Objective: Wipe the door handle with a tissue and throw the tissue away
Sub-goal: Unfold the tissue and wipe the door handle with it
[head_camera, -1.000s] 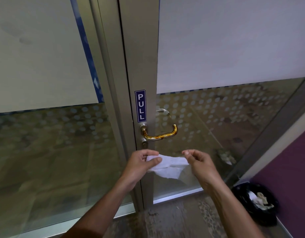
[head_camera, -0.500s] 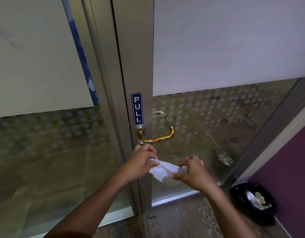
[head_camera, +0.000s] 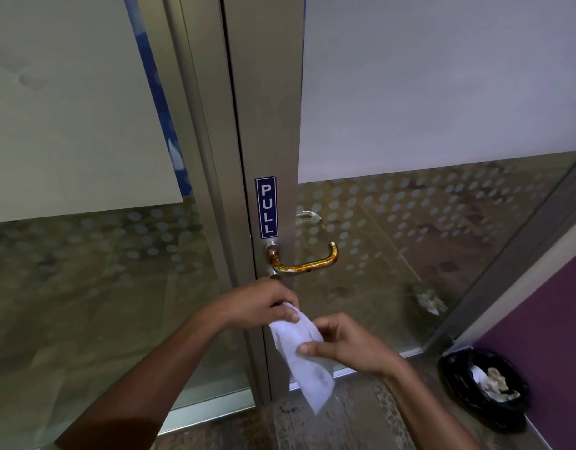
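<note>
A metal door handle [head_camera: 304, 264] smeared with orange-brown grime sticks out from the grey door frame, under a blue PULL sticker [head_camera: 266, 207]. Just below it I hold a white tissue [head_camera: 304, 352] with both hands. My left hand [head_camera: 259, 303] pinches its top edge. My right hand [head_camera: 343, 344] grips its middle with thumb and fingers, and the lower part of the tissue hangs loose. Neither hand touches the handle.
A glass door [head_camera: 410, 238] with a frosted band and dot pattern fills the right, a fixed glass panel [head_camera: 85, 254] the left. A black-lined bin [head_camera: 484, 388] with crumpled tissues stands on the floor at lower right, against a purple wall [head_camera: 546, 336].
The tissue was stretched flat between both hands; now it hangs down lengthwise. My right hand has shifted left, closer to my left hand. The view has moved closer to the door.
</note>
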Demonstrator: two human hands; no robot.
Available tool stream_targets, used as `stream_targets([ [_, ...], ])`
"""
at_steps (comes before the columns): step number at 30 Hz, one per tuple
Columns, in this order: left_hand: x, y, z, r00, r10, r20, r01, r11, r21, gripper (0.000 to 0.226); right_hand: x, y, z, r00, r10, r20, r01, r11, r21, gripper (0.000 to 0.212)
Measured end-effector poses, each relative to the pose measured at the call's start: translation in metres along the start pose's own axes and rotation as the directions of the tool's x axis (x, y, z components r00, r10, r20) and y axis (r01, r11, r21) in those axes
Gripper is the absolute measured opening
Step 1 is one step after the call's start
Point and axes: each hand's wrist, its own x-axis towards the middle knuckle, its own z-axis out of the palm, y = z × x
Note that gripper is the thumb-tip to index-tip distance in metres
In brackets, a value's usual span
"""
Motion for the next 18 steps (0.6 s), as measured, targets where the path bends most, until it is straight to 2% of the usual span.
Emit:
stream_targets([
  [4,-0.002,-0.010,-0.005,0.992,-0.023,-0.127,0.019,0.999,-0.029,0.009,0.001,-0.005,0.005,0.987,0.004,-0.163,0.018,0.991,0.133,0.022],
  [7,-0.004,-0.014,-0.008,0.956,-0.048,-0.290,0.032,0.998,-0.060,0.015,0.002,-0.014,0.008,0.946,0.012,-0.325,0.034,0.990,0.135,0.011],
  [9,-0.004,-0.017,-0.013,0.902,-0.084,-0.422,0.030,0.991,-0.132,0.017,0.001,-0.021,0.008,0.917,0.033,-0.397,0.029,0.988,0.150,0.006],
  [12,-0.007,-0.021,-0.024,0.771,-0.105,-0.628,-0.003,0.986,-0.168,0.019,0.000,-0.038,0.004,0.846,0.037,-0.532,0.082,0.977,0.197,0.007],
  [13,-0.008,-0.020,-0.028,0.725,-0.071,-0.685,-0.013,0.993,-0.117,0.019,0.000,-0.044,0.002,0.816,0.034,-0.577,0.104,0.974,0.204,0.008],
  [15,-0.012,-0.018,-0.039,0.624,0.082,-0.777,-0.019,0.996,0.091,0.021,0.001,-0.054,-0.003,0.766,0.036,-0.642,0.128,0.970,0.206,0.009],
  [18,-0.015,-0.020,-0.054,0.558,0.368,-0.744,-0.016,0.901,0.434,0.029,0.005,-0.068,-0.009,0.744,0.022,-0.667,0.101,0.984,0.145,0.012],
])
